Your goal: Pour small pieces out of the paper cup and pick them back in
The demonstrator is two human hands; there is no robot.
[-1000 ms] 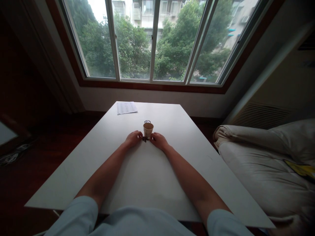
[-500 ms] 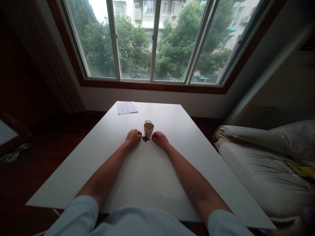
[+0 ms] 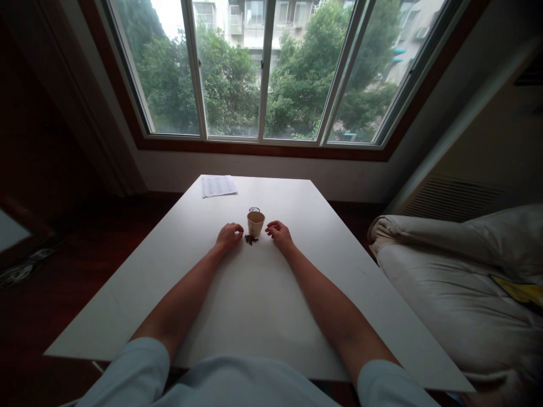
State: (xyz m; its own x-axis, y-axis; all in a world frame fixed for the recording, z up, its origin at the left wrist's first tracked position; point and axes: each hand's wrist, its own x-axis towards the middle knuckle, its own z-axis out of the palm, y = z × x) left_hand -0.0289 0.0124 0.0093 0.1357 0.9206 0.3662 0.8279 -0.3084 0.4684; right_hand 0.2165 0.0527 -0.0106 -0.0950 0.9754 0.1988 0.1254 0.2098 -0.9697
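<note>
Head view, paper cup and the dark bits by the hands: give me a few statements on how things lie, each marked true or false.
1. The paper cup stands upright between the left hand and the right hand. True.
2. The pile of dark bits lies inside the cup. False: it lies on the table, just in front of the cup on the person's side.
3. A printed sheet lies near the table's far edge. True.
4. The left hand has the cup lifted off the table. False: the cup stands on the table, and the left hand rests on the tabletop beside it.
</note>
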